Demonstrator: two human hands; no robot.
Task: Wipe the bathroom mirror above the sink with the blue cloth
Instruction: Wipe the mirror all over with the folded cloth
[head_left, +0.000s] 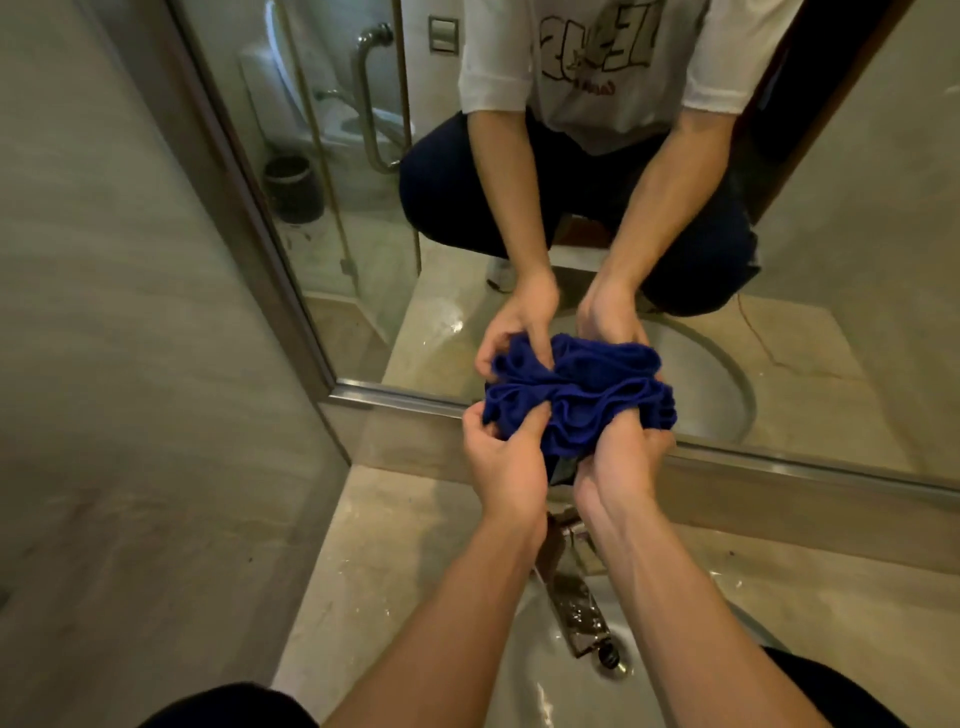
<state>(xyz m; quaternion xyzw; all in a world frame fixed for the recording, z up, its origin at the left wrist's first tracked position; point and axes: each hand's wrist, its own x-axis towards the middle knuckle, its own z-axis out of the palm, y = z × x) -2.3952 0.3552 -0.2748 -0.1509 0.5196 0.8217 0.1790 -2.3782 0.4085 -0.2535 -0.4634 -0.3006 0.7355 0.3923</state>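
Blue cloth (576, 410) bunched mid-frame, gripped by left hand (506, 462) and right hand (618, 467) at mirror (831, 260) base. Risk: wadded cloth wipes streaky, or drops into sink (571, 696).

Mirrored print on white tee (597, 62) in mirror (363, 208) — unreadable, no other txt

Bare forearms (467, 597), white printed tee, dark trousers

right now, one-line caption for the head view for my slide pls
Both hands, left hand and right hand, bunch the blue cloth against the mirror above the sink.
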